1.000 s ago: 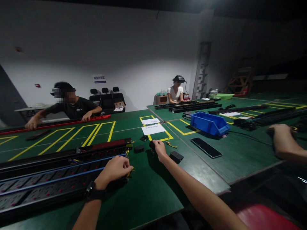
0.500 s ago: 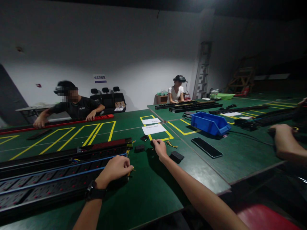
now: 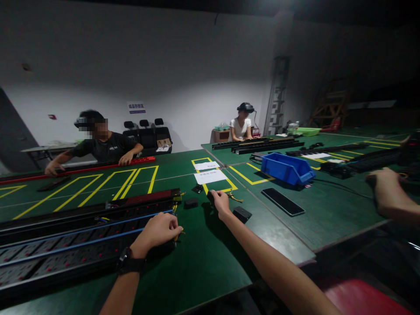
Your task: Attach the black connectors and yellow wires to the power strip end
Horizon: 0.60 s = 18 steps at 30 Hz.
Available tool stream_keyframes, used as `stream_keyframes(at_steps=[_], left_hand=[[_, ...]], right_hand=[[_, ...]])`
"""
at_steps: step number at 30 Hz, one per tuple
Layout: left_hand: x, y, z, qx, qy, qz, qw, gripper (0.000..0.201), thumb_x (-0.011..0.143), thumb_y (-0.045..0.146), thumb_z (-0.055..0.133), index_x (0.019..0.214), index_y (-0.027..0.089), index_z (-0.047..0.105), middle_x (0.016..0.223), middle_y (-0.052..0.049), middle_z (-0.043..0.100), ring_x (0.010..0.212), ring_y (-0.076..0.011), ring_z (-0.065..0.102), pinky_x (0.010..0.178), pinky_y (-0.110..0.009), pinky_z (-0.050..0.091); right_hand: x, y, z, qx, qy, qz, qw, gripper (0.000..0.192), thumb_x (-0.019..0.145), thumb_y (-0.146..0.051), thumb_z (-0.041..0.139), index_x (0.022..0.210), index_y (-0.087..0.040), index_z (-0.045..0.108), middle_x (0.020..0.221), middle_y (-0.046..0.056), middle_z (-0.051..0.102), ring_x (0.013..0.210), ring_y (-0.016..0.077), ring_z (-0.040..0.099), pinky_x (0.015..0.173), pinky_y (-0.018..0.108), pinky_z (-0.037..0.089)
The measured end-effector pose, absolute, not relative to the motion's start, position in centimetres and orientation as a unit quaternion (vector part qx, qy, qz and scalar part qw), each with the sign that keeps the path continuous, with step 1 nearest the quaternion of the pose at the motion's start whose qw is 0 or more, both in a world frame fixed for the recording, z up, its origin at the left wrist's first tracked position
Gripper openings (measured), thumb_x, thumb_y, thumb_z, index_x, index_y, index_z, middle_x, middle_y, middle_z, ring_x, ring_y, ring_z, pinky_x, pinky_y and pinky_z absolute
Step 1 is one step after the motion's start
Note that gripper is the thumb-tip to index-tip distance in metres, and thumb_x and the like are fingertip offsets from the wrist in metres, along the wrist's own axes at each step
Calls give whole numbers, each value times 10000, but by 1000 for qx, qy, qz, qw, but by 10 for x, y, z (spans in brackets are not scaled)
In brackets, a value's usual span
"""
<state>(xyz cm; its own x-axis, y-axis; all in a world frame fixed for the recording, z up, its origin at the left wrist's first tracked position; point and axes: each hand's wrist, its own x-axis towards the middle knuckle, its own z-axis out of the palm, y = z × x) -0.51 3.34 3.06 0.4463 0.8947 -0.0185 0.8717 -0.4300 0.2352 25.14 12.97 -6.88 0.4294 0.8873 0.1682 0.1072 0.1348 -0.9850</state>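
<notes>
My left hand rests at the near end of the long black socket strips, fingers closed on a thin yellowish wire whose tip pokes out. My right hand pinches a small black plastic block just above the green table. Left of that hand sits another black block. A larger black box lies beside my right wrist. Behind the fingers, a yellow-green wire piece is on the table, and a small dark part lies near the paper sheets.
White paper sheets lie ahead on the yellow-taped table. To the right are a blue bin and a phone. A co-worker's arm reaches in at far right. Two people work across the table, one at a red rail.
My right hand has shifted very slightly to the right with the black block, and more of the block shows. My left hand stays in place.
</notes>
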Motion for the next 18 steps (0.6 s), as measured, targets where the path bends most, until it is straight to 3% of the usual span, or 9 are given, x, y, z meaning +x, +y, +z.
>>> stream_keyframes(at_steps=[15,18], left_hand=[[-2,31,36,846,522,45,103,415,839,526,543,660,188,704,742,-62,736,676,-181,633,574,-261,330],[-2,30,37,848,519,40,101,442,850,543,533,649,187,701,719,-67,730,655,-180,626,572,-261,322]], right_hand=[[255,125,-58,-599,-351,296,656,265,749,-462,620,698,-206,669,706,40,687,725,214,638,614,278,459],[256,127,-53,-568,-262,369,688,192,744,-402,639,697,-217,619,656,28,660,681,214,638,552,286,469]])
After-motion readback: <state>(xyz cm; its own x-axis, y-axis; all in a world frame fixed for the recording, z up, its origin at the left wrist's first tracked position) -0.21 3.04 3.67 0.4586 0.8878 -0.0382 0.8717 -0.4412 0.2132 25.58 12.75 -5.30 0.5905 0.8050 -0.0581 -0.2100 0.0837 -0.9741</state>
